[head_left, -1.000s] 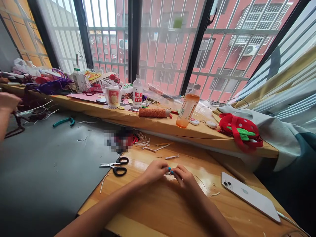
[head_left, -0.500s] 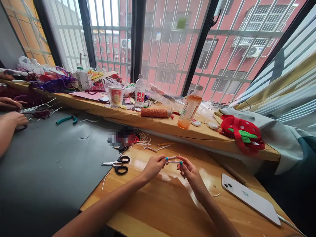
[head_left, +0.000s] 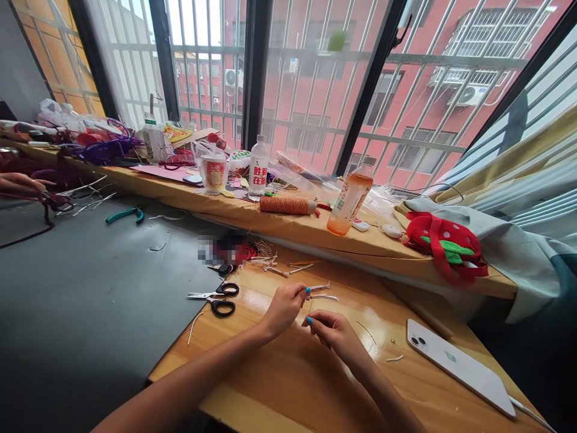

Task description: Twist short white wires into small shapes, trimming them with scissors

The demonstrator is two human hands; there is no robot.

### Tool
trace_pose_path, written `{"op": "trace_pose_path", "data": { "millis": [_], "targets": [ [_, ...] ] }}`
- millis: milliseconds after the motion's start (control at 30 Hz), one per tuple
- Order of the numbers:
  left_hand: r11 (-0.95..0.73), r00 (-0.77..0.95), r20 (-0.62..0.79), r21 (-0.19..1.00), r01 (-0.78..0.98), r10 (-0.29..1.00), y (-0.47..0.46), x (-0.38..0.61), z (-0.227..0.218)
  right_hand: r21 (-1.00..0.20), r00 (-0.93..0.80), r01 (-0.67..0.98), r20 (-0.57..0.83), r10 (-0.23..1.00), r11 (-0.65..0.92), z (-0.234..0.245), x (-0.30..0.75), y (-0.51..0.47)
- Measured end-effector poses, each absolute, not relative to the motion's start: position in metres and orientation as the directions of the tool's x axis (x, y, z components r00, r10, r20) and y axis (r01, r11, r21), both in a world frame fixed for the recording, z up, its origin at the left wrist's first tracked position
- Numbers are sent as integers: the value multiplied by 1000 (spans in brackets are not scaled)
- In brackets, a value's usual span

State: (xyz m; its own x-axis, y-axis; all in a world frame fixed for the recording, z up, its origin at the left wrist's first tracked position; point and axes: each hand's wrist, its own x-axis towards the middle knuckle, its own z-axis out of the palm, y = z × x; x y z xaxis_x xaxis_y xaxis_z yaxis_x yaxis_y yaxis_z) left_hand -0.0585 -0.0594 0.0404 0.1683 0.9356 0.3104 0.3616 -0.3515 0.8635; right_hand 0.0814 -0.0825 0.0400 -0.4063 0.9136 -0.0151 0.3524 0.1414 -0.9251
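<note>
My left hand (head_left: 285, 308) pinches short white cords (head_left: 325, 297) between thumb and fingers; their ends stick out to the right. Just below and to the right, my right hand (head_left: 336, 335) is closed with thumb and index fingertip together on a thin brownish thread (head_left: 311, 305). This thread runs up toward the left fingertips, and a loose thread length (head_left: 366, 332) curves out beyond the right hand. Black-handled scissors (head_left: 220, 297) lie partly open left of my hands. Further cut white cord pieces (head_left: 288, 269) lie behind them on the wooden table (head_left: 252, 373).
A white phone (head_left: 460, 367) on a cable lies at the right. On the ledge stand a thread spool (head_left: 286, 205), a water bottle (head_left: 258, 168), an orange drink bottle (head_left: 349, 201) and a red pouch (head_left: 444, 240). Teal pliers (head_left: 125, 216) lie near another person's hand (head_left: 24, 183).
My right hand has let go of the white cord ends and moved down and left, now pinching the thread. My left hand keeps the cords. The other person's hand has drawn back left.
</note>
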Motion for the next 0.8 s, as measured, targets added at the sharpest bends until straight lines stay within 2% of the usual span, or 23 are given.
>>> {"op": "trace_pose_path", "data": {
  "millis": [133, 233, 367, 467, 533, 600, 700, 800],
  "targets": [
    [-402, 268, 331, 870, 286, 905, -62, -58, 42, -751, -386, 534, 192, 902, 389, 31, 85, -73],
    [-531, 449, 377, 797, 288, 810, -63, -58, 37, -573, -442, 647, 255, 860, 502, 30, 98, -64],
    [-715, 674, 355, 587, 380, 648, -64, -59, 31, -307, -573, 738, 182, 799, 600, 41, 118, -60],
    [-763, 713, 298, 389, 516, 634, -65, -60, 30, -199, -555, 791, 165, 815, 579, 50, 120, -66],
    [-741, 677, 305, 321, 590, 670, -64, -60, 28, -206, -524, 805, 194, 829, 557, 55, 113, -74],
    [-687, 603, 330, 337, 644, 727, -62, -58, 24, -294, -494, 785, 232, 838, 545, 56, 102, -82],
    [-587, 461, 364, 485, 648, 809, -58, -55, 19, -477, -406, 732, 269, 873, 487, 54, 85, -91],
    [-514, 355, 373, 662, 545, 857, -55, -55, 21, -584, -343, 668, 311, 887, 462, 48, 76, -96]
  ]
}}
